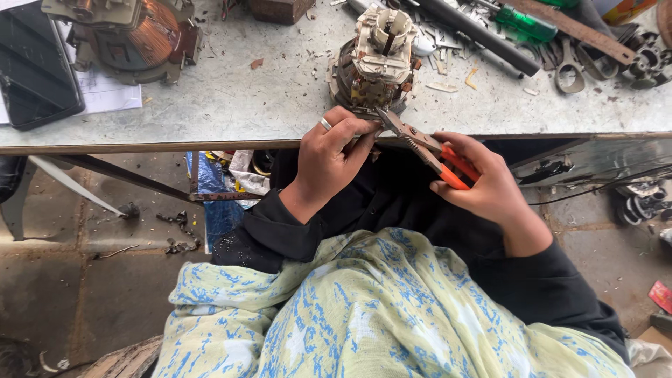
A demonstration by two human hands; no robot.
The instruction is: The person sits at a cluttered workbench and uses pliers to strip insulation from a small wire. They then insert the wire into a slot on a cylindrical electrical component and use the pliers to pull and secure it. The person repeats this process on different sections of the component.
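The right hand (490, 185) is closed around the orange handles of the pliers (427, 148), whose tips are set against the base of the small motor (374, 59) at the front edge of the workbench (231, 105). The left hand (329, 157), 1 ring on it, is curled against the motor's lower side. A clean job seems to call for the motor to be braced firmly and the tips squeezed squarely. What the tips bite is hidden behind the left fingers.

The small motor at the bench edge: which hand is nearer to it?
Left. The left hand touches the motor at its base; the right hand sits back, holding orange-handled pliers whose tips reach it.
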